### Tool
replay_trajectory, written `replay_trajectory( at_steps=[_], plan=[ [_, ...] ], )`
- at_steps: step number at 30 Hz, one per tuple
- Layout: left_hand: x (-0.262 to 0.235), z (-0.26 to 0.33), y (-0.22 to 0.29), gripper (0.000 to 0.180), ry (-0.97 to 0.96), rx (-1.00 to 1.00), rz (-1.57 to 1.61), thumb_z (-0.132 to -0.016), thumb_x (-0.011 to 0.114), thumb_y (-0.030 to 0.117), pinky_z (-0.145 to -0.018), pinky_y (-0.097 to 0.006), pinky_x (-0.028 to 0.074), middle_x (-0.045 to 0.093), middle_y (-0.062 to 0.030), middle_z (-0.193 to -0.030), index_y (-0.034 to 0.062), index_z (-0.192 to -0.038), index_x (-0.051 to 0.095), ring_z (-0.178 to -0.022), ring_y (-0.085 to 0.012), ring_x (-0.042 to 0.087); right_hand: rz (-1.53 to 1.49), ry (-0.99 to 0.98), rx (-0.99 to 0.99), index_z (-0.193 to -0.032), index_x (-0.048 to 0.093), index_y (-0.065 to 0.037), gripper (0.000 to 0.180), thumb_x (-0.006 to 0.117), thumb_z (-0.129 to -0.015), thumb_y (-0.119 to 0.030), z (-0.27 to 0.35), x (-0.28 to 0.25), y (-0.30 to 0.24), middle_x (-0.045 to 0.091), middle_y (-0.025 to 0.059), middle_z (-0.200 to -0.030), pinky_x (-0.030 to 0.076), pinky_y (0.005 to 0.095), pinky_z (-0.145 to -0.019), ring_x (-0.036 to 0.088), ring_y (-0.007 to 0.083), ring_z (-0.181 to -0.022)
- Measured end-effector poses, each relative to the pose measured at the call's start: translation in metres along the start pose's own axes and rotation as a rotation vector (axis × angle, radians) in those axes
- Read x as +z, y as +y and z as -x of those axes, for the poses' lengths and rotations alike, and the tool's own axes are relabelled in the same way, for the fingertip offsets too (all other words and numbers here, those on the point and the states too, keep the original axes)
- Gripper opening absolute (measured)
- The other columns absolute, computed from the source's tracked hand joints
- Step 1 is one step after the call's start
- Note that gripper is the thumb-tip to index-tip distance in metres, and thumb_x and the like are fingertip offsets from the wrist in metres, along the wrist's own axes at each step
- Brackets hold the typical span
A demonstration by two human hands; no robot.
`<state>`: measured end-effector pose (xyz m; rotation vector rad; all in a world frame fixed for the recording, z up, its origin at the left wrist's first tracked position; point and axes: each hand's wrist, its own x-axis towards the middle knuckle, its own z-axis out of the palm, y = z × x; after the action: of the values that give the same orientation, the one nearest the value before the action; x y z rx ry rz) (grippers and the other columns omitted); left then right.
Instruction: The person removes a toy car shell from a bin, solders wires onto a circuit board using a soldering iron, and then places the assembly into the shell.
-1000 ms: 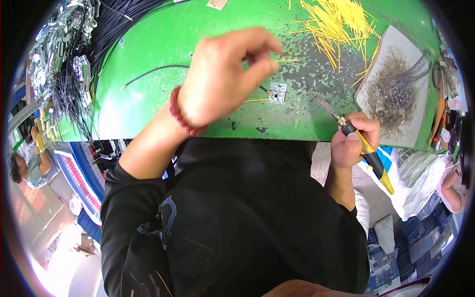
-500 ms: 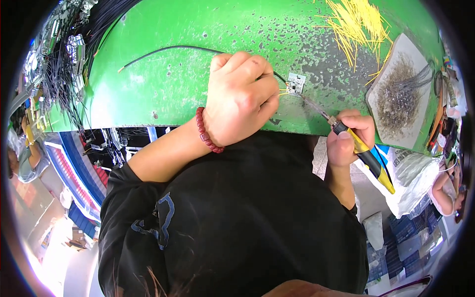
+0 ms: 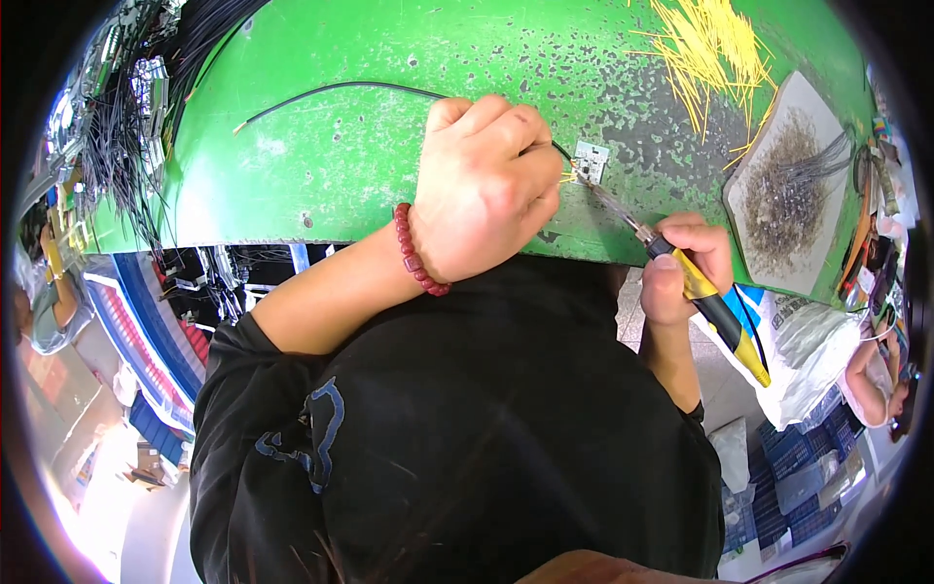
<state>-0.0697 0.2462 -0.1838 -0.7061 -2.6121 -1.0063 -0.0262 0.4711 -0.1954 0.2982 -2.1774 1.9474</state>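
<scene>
My right hand grips a yellow and black soldering iron, its tip reaching the lower left edge of a small white circuit board. The board lies on the green tabletop just beyond my left hand. My left hand, with a red bead bracelet at the wrist, is closed around a black cable. One end of the cable curves away to the left with bare copper showing; the other comes out by the board. Thin yellow wires show between my left fingertips and the board.
Loose yellow wires lie at the far right of the green table. A pale slab near the right edge carries dark debris and thin grey strands. Bundled black cables with metal parts crowd the left end. Other people's arms show at both sides.
The soldering iron's tip has shifted slightly left and up, from the board's lower right corner to its lower left edge. My left hand has moved a little to the right.
</scene>
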Motion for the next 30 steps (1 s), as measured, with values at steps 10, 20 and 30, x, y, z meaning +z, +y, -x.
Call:
replay_trajectory(
  at_steps=[10, 20, 30],
  plan=[
    [-0.007, -0.004, 0.003, 0.015, 0.006, -0.004, -0.025, -0.056, 0.070, 0.007, -0.069, -0.034, 0.035, 0.056, 0.0007, -0.080, 0.0138, -0.063, 0.057, -0.075, -0.0184, 0.054, -0.079, -0.025, 0.034, -0.124, 0.045, 0.000, 0.046, 0.063, -0.090, -0.024, -0.015, 0.017, -0.005, 0.064, 0.0220, -0.103, 0.046, 0.0244, -0.061, 0.054, 0.0116, -0.063],
    [-0.036, 0.001, -0.002, 0.015, 0.003, 0.015, -0.044, -0.061, 0.071, 0.016, -0.074, -0.038, 0.038, 0.056, -0.0008, -0.085, 0.0127, -0.069, 0.059, -0.080, -0.0195, 0.054, 0.384, -0.243, -0.264, -0.103, 0.064, -0.002, 0.024, 0.066, -0.080, 0.002, -0.042, 0.025, -0.007, 0.068, 0.0155, -0.077, 0.052, 0.0294, -0.062, 0.068, 0.0257, -0.066],
    [-0.199, 0.009, -0.137, 0.008, 0.214, -0.563, -0.710, -0.078, 0.064, 0.016, -0.067, -0.038, 0.052, 0.063, -0.0077, -0.088, 0.0091, -0.081, 0.066, -0.078, -0.0288, 0.063, 0.201, -0.175, -0.072, -0.117, 0.054, -0.003, 0.026, 0.054, -0.091, -0.009, -0.033, 0.015, 0.003, 0.067, 0.0107, -0.077, 0.040, 0.0231, -0.047, 0.049, 0.0089, -0.050]
  ],
)
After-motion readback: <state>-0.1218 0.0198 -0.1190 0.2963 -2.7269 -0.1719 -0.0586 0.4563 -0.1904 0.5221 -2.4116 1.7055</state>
